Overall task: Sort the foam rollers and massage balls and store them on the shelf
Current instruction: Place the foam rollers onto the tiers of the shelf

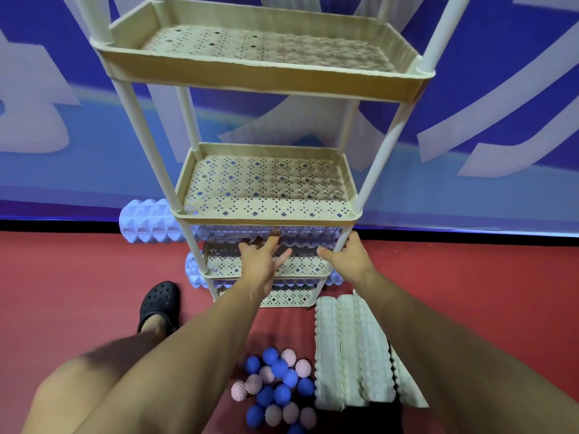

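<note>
A beige tiered shelf [266,219] stands against the wall; its top two tiers hold nothing. A lavender spiked foam roller [147,220] lies across the third tier and sticks out to the left. A second lavender roller [194,274] lies on the tier below. My left hand [266,258] reaches under the second tier with fingers spread, fingertips at the upper roller. My right hand [347,258] is closed around the shelf's front right post. Three pale green rollers [344,349] lie side by side on the floor. Several blue and pink spiky massage balls [275,386] are piled beside them.
The floor is red [78,292]. A blue and white wall banner [470,183] runs behind the shelf. My foot in a black clog [159,305] rests left of the shelf base, and my knee fills the lower left.
</note>
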